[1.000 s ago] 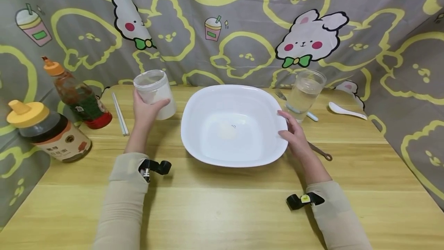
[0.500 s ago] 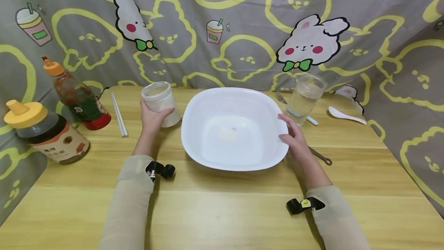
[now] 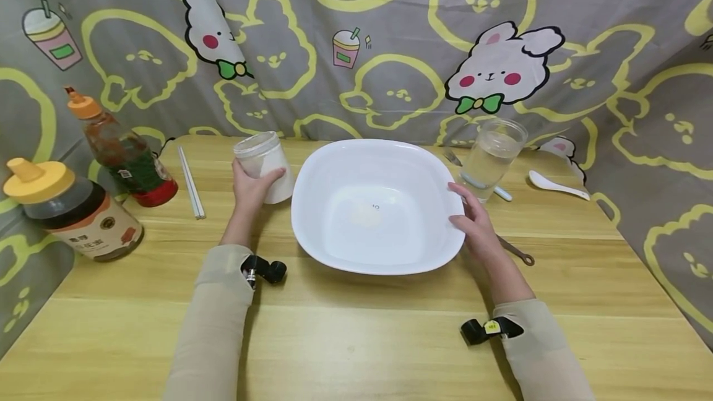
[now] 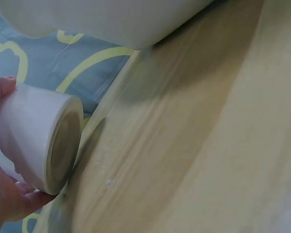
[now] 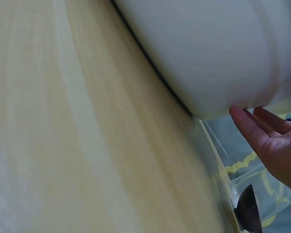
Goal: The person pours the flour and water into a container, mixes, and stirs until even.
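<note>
White cup (image 3: 263, 166): gripped round its side by the left hand (image 3: 250, 189); judged light, rigid, smooth. Basin (image 3: 377, 203): rim touched by the right hand (image 3: 472, 223), fingers straight.

A glossy white plastic basin (image 3: 377, 203) sits on a pale wooden bench (image 3: 356, 339) with a smooth, faintly satin grain. Beside it, a frosted, translucent plastic jar (image 3: 263, 166) has a matt wall; a clear, shiny tumbler (image 3: 492, 155) stands at the far side. The backdrop is a soft, creased printed cloth (image 3: 390, 48). Two bottles of clear plastic, one with a matt yellow cap (image 3: 36, 179) and paper label, catch the light. A glazed white spoon (image 3: 557, 181) gleams; both sleeves (image 3: 214, 327) are matt beige knit.
</note>
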`<state>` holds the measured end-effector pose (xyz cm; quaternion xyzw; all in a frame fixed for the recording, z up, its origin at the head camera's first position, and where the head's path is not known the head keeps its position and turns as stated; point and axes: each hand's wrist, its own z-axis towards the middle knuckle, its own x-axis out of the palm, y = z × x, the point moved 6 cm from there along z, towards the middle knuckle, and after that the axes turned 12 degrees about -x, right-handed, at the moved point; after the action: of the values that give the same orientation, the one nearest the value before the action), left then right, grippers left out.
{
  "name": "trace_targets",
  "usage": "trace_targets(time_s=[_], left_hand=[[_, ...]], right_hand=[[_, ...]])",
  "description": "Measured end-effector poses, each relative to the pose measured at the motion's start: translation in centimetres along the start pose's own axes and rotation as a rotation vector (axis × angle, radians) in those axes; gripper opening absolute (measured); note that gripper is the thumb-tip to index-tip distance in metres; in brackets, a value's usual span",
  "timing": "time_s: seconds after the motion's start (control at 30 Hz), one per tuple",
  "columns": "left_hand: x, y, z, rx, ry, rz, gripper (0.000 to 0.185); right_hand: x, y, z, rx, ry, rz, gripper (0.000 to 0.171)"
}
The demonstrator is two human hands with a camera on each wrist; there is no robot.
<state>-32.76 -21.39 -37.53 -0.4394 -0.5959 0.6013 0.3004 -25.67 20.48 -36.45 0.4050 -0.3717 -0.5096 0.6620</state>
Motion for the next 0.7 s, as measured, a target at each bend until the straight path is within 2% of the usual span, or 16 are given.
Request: trace_targets(time_s=[0.33,0.57,0.7], left_hand=[[0.63,0.39,-0.09,0.147,0.042,0.047,0.100],[0.48,0.94,-0.04,0.137,0.030,0.082,0.104],[0.34,0.96,-0.25,0.141,0.045,0.086,0.103]], right_hand=[[0.05,0.28,-0.09,-0.011,0.004,0.012,0.058],[0.13,0.22,-0.10,-0.014,0.017,0.020,0.057],[0.18,0.18,-0.10,-0.010,0.015,0.020,0.057]])
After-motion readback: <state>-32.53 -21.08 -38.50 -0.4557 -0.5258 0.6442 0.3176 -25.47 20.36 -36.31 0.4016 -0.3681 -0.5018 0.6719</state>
